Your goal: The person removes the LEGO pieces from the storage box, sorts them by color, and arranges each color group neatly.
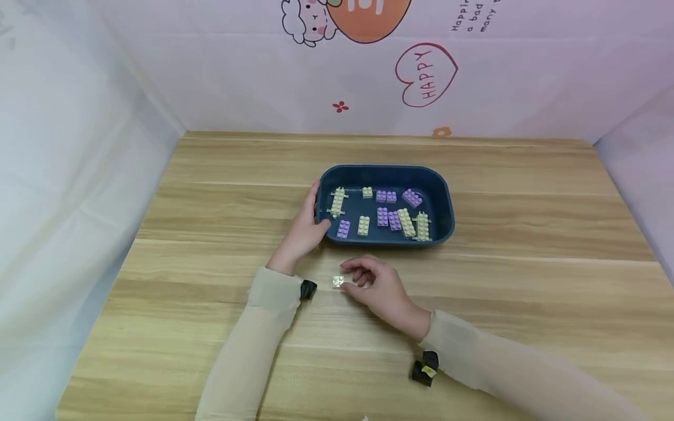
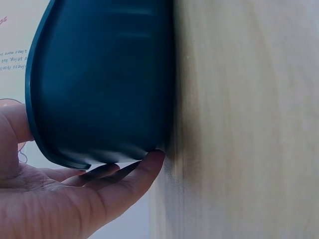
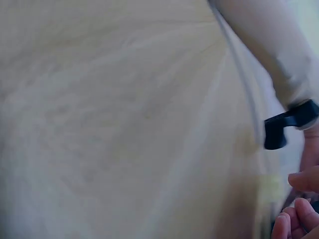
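Curling loosely beside a small pale brick (image 1: 338,282), the right hand (image 1: 381,289) has its thumb right at the brick's edge, the forefinger bent over and a gap between the two tips: no firm grip to be seen! The brick sits studs up on the wooden tabletop (image 1: 174,245), just in front of the tray. Something this small, I'd say, wants fingertips only, thumb and forefinger meeting on opposite flat sides, pressing lightly so that it doesn't skid on the smooth wood.

Watch the black device (image 1: 308,290) on the left cuff, near the brick; it looks like the thing most easily knocked at this end.

Farther out, the left hand (image 1: 305,227) grips the left end of the dark blue tray (image 1: 443,216), thumb at the near corner, fingers along the outer wall; a good anchor, and best kept steady. The tray's near wall stands between brick and interior, so clearance matters there. Inside lie purple bricks (image 1: 382,216) and cream bricks (image 1: 363,225), loosely spread. Right at the back, a printed backdrop (image 1: 368,82) closes off the table.
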Available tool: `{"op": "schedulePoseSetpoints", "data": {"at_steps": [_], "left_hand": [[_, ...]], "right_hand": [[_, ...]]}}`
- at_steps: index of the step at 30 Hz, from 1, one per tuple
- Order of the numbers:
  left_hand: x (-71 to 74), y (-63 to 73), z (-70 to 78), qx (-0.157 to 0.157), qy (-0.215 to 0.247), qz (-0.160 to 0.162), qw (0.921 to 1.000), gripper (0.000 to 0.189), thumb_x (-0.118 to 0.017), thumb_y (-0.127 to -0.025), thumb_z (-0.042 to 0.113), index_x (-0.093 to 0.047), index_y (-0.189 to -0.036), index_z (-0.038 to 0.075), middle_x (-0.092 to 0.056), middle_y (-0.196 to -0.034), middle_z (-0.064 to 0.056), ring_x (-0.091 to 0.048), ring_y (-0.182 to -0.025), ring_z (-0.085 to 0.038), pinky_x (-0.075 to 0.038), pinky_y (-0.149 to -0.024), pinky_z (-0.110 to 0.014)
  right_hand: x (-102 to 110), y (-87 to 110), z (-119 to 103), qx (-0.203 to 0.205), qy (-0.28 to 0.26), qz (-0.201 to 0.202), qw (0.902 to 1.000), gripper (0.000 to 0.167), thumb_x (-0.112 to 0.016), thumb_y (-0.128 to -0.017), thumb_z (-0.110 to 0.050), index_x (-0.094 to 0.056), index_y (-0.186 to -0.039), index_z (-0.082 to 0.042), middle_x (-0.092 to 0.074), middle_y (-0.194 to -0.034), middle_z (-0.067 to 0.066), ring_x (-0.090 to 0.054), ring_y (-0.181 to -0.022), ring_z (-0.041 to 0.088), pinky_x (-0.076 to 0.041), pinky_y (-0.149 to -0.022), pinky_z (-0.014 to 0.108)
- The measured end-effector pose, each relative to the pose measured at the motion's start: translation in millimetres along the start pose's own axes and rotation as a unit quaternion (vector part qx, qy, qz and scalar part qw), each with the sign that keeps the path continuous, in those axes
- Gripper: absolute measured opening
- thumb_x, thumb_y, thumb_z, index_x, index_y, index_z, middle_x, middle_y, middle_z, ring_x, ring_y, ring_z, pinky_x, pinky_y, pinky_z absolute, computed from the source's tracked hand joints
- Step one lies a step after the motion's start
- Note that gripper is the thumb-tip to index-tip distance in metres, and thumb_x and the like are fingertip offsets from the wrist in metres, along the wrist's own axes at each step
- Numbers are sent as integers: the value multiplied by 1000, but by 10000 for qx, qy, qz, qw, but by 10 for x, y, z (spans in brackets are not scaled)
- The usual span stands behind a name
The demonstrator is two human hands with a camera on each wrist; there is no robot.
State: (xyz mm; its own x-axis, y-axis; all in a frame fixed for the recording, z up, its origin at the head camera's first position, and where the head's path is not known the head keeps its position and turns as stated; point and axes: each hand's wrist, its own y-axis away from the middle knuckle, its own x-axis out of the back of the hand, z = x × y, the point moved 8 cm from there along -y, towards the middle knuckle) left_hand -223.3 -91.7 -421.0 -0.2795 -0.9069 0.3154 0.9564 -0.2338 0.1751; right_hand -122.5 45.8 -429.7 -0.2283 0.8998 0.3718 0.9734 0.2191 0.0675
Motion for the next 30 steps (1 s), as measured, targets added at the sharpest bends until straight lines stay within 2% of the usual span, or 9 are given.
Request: {"op": "schedulePoseSetpoints", "data": {"at_steps": [3, 5, 9, 12, 14, 16, 19, 24, 30], "left_hand": [[-4, -12, 13, -6, 46, -17, 10000, 83, -49, -91, 0, -6, -157, 25, -21, -160, -11, -56, -105, -33, -45, -57, -28], [1, -20, 21, -31, 85, -17, 10000, 83, -49, -91, -1, -6, -157, 24, -19, -161, -10, -47, -124, -32, -48, -69, -29], [19, -19, 28, -78, 163, -1, 9998, 83, -49, -91, -2, -6, -157, 23, -17, -161, -10, -46, -124, -33, -48, -66, -30], [23, -5, 22, -43, 187, 14, 9998, 83, -49, -91, -2, -6, -157, 24, -19, -161, -12, -59, -98, -37, -44, -54, -28], [18, -1, 15, -19, 163, 20, 9999, 83, -49, -91, -1, -6, -157, 25, -19, -161, -11, -58, -99, -35, -47, -61, -29], [10, 3, 6, 8, 144, 17, 9999, 84, -50, -91, -1, -6, -157, 24, -17, -162, -9, -55, -112, -34, -49, -79, -35], [-3, -1, 9, -45, 157, 1, 9999, 84, -50, -90, -2, -6, -157, 22, -14, -163, -8, -29, -141, -27, -35, -109, -45], [-15, -3, -5, -15, 182, -27, 9998, 84, -51, -91, -2, -6, -157, 23, -14, -163, -8, -21, -147, -29, -22, -117, -49], [32, 4, -13, -2, 265, 39, 9996, 83, -50, -91, -3, -7, -157, 24, -15, -163, -6, -20, -147, -26, -21, -117, -48]], "right_hand": [[149, -6, -166, 220, -91, 122, 9996, 28, -76, -79, -3, -70, -106, -3, -66, -98, 14, -59, -82, 20, -51, -71, 23], [261, -38, -307, 443, -186, 204, 9986, 28, -76, -79, 0, -70, -106, -1, -67, -101, 17, -60, -83, 18, -52, -73, 23], [487, -159, -534, 607, -170, 418, 9971, 29, -75, -80, 0, -69, -108, 1, -68, -104, 18, -62, -82, 12, -53, -73, 20], [642, -266, -620, 526, 181, 649, 9963, 28, -76, -82, -6, -70, -109, -3, -70, -104, 14, -62, -82, 11, -52, -72, 17], [733, -343, -635, 442, 402, 772, 9952, 28, -75, -83, -10, -70, -109, -5, -71, -104, 11, -62, -84, 13, -51, -71, 16], [811, -432, -615, 316, 575, 852, 9942, 27, -75, -84, -13, -70, -111, -7, -70, -106, 9, -61, -87, 14, -50, -71, 14], [899, -583, -513, 14, 633, 907, 9939, 29, -73, -86, -16, -69, -113, -7, -69, -109, 11, -61, -90, 15, -48, -72, 13], [968, -777, -288, -713, 538, 894, 9920, 35, -71, -88, -19, -65, -121, -7, -66, -118, 10, -59, -98, 17, -49, -80, 15], [934, -925, -230, -964, 522, 757, 9911, 39, -70, -89, -17, -62, -126, -8, -62, -126, 11, -57, -109, 22, -47, -100, 37]]}}
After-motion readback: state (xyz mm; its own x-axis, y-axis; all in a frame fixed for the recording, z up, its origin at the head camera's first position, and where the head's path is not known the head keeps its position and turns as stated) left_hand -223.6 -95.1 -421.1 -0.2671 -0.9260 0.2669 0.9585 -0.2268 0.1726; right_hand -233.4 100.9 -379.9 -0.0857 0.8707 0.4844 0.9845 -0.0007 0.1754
